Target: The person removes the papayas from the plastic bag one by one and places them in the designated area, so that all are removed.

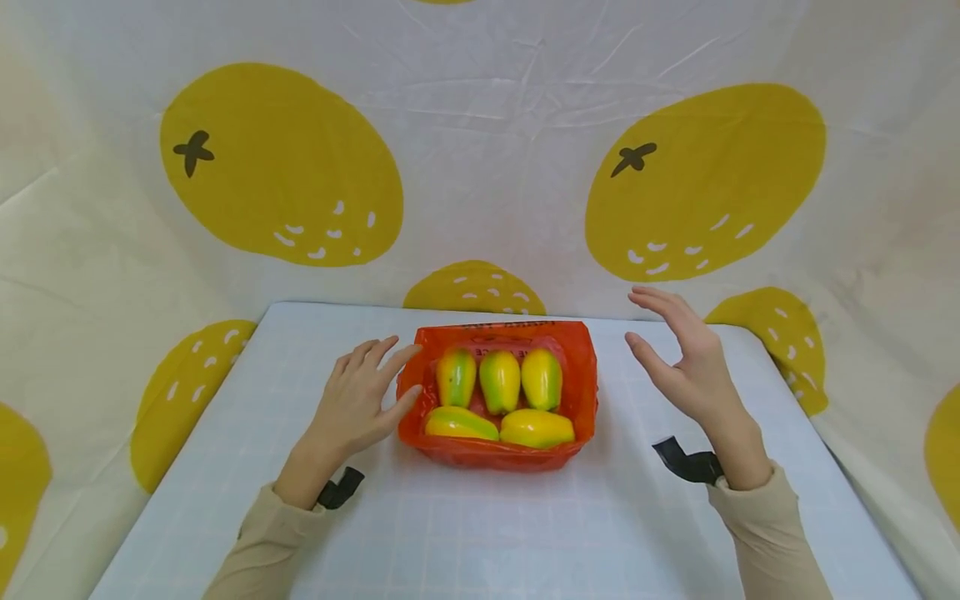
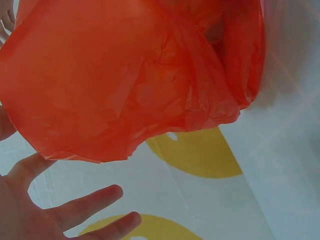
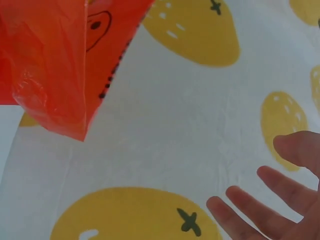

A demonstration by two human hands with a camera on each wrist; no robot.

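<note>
A red plastic bag stands on the table with its mouth spread wide. Inside it lie several yellow-green mangoes, among them an upright one in the back row and one on its side in front. My left hand is at the bag's left rim, fingers spread and relaxed, with the thumb and index fingertips right at the edge. In the left wrist view the bag's red side rises beside those fingers. My right hand hovers to the right of the bag, apart from it, its fingers loosely bent around nothing.
The table has a pale checked cover. Behind it hangs a white cloth printed with large yellow fruit, which also falls along both sides. Black straps circle both wrists below the beige sleeves.
</note>
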